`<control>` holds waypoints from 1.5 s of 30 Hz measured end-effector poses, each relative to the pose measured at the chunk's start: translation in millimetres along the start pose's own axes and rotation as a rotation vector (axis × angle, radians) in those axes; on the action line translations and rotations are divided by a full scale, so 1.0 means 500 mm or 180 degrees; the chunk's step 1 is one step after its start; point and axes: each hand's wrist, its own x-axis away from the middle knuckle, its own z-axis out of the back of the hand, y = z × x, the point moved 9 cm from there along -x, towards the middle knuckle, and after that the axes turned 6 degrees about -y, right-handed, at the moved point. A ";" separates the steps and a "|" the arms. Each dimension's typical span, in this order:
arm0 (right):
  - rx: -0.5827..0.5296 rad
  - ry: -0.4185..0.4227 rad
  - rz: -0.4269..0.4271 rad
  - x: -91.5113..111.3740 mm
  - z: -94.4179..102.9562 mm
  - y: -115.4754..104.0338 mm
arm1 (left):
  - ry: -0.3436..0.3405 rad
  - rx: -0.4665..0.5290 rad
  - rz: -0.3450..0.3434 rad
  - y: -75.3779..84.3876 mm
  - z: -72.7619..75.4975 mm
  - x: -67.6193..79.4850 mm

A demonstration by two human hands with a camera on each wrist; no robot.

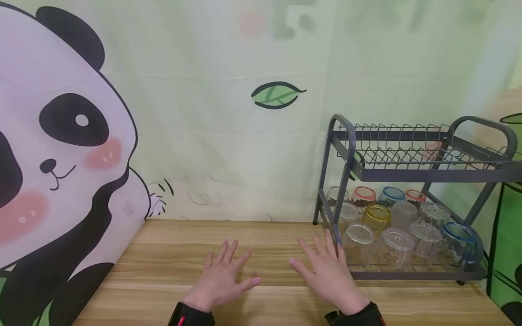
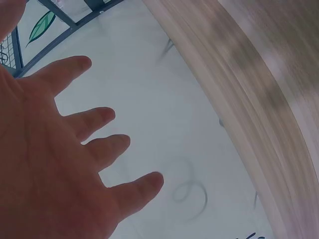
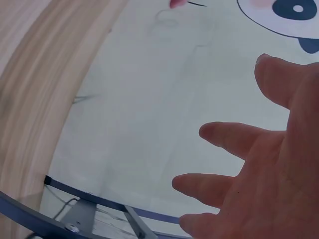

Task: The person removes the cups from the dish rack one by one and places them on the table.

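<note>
My left hand (image 1: pixel 222 280) is held over the wooden table with its fingers spread and nothing in it. To its right, my right hand (image 1: pixel 328 274) is likewise spread and holds nothing. Its fingertips overlap the left end of a dark grey two-tier dish rack (image 1: pixel 424 175) in the head view. Upside-down glasses stand on the rack's lower tier, among them a yellow one (image 1: pixel 376 218), a blue-rimmed one (image 1: pixel 458 237) and several plain ones. Both wrist views show the palm side: the left hand (image 2: pixel 60 149) and the right hand (image 3: pixel 269 174), fingers apart.
The wooden table (image 1: pixel 171 240) runs back to a pale green cloth backdrop (image 1: pixel 212 113) with a large panda (image 1: pixel 73 149) printed at the left. The rack's upper wire tier (image 1: pixel 408 151) holds no dishes. Its frame borders the right hand's side.
</note>
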 end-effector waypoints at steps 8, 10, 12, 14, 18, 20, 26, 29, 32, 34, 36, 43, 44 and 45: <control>0.0023 0.0143 0.0065 0.011 0.033 0.004 | -0.0156 0.0133 -0.0059 0.003 -0.010 -0.004; 0.0029 0.0191 0.0073 0.012 0.042 0.006 | -0.0173 0.0113 -0.0048 0.002 -0.010 -0.005; -0.0001 0.0235 0.0066 0.014 0.051 0.011 | -0.0191 0.0107 -0.0052 0.003 -0.010 -0.005; -0.0030 0.0263 0.0050 0.017 0.063 0.018 | -0.0211 0.0126 -0.0073 0.006 -0.011 -0.006; -0.0086 0.0300 0.0010 0.022 0.088 0.037 | -0.0286 0.0302 -0.0196 0.014 -0.016 -0.007; -0.0117 0.0319 -0.0026 0.023 0.101 0.050 | -0.0333 0.0459 -0.0288 0.021 -0.019 -0.008; -0.0179 0.0341 -0.0126 0.027 0.132 0.092 | -0.0398 0.0633 -0.0395 0.030 -0.026 -0.014; -0.0213 0.0309 -0.0156 0.027 0.138 0.107 | -0.0401 0.0609 -0.0386 0.029 -0.028 -0.015; -0.0212 0.0290 -0.0169 0.022 0.140 0.120 | -0.0402 0.0649 -0.0386 0.029 -0.028 -0.015; -0.0167 0.0314 -0.0172 0.017 0.141 0.131 | -0.0417 0.0695 -0.0397 0.031 -0.029 -0.017; -0.0159 0.0339 -0.0187 0.015 0.142 0.142 | -0.0451 0.0750 -0.0408 0.034 -0.030 -0.020; -0.0335 0.0351 -0.0236 0.007 0.142 0.178 | -0.0497 0.0822 -0.0421 0.039 -0.037 -0.023; -0.0360 0.0330 -0.0262 0.006 0.140 0.183 | -0.0483 0.0827 -0.0425 0.039 -0.037 -0.022; -0.0370 0.0307 -0.0289 0.004 0.138 0.188 | -0.0474 0.0831 -0.0429 0.040 -0.038 -0.022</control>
